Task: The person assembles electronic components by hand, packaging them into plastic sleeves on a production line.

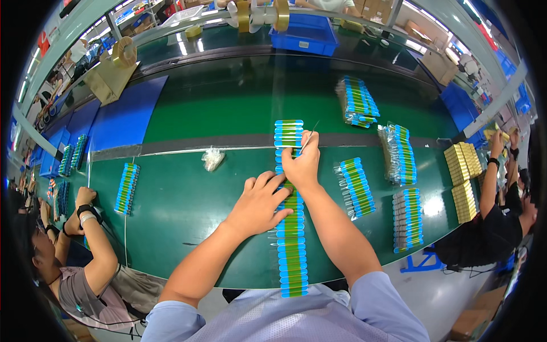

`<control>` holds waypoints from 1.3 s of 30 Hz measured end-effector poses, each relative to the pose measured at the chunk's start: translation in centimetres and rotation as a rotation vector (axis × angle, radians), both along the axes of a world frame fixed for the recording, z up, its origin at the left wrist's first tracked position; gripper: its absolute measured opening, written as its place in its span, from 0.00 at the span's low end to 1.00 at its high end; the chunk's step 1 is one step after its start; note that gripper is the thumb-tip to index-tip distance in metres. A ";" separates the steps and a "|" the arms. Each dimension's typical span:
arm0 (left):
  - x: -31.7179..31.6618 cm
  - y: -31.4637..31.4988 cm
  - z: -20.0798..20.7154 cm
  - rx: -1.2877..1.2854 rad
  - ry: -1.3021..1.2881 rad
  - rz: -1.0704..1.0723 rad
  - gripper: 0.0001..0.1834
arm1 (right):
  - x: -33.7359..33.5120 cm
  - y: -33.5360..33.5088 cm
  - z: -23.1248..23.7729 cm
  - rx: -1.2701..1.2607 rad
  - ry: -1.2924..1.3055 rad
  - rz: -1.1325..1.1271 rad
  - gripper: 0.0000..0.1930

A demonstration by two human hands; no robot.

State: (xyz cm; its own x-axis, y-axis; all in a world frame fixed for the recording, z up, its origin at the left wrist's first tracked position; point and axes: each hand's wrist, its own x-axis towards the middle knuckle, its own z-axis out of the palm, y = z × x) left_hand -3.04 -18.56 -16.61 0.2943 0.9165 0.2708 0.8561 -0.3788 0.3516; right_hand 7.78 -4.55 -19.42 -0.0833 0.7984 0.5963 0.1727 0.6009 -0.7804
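A long column of blue-ended, green-centred flat pieces (293, 256), set side by side, runs from the table's near edge up the middle. My left hand (257, 202) lies across it, fingers spread and resting on the pieces. Farther up, my right hand (303, 162) is closed around a thin, pointed metal tool (310, 135), its kind unclear. That hand covers part of the column, whose far end (289, 132) shows just beyond my fingers. To the right lies a shorter strip of like pieces (358, 185) with thin wire-like ends along one side.
Bundles of similar strips (359, 101) lie at right on the green table (171, 239), near yellow stacks (462, 171). A crumpled clear plastic lump (213, 159) and another strip (126, 188) lie left. Co-workers sit at both sides. A blue bin (303, 37) stands at the back.
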 end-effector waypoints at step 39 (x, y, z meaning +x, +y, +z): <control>1.0 -5.1 3.5 -0.008 0.083 0.248 0.21 | 6.1 -4.0 8.1 -0.388 0.271 0.634 0.30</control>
